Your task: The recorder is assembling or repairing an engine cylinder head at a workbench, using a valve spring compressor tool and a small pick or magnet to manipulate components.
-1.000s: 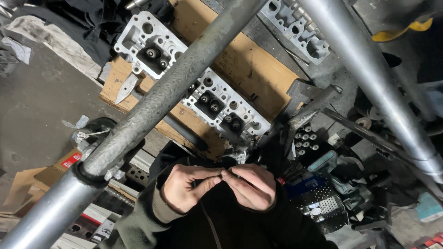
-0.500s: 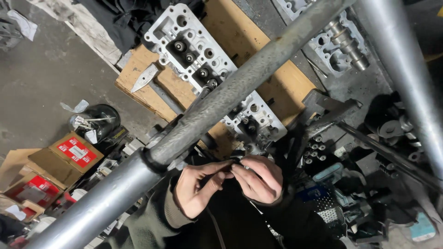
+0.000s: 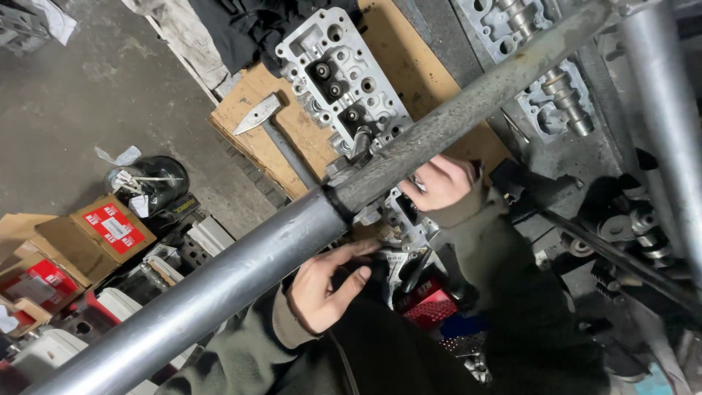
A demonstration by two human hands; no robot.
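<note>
1. A thick grey metal pipe (image 3: pixel 241 271) is seen running diagonally across the head view, from lower left to upper right, in front of both hands.
2. The left hand (image 3: pixel 325 285) is held just below the pipe, palm turned inward, with fingers loosely curled and the thumb stretched toward a dark part at the edge of the clutter; whether anything is pinched cannot be told.
3. The right hand (image 3: pixel 439 183) is reached forward beyond the pipe and laid against the near end of the cylinder head (image 3: pixel 351 95); its fingertips are hidden by the pipe, so the grip cannot be told.
4. The cylinder head, a pale aluminium casting with round bores, is laid on a sheet of brown cardboard (image 3: pixel 409 44) and extends from the upper middle of the view down under the pipe.
5. A hammer (image 3: pixel 267 121) with a wedge-shaped steel head is laid on the cardboard just left of the cylinder head.
6. A second cylinder head with a camshaft (image 3: pixel 548 66) is set at the upper right, well apart from the left hand.
7. Red and brown cardboard boxes (image 3: pixel 110 230) are stacked on the concrete floor at the left, near a black round canister (image 3: pixel 150 183).
8. A red crate (image 3: pixel 431 303) is visible between the forearms, among dark metal parts.
</note>
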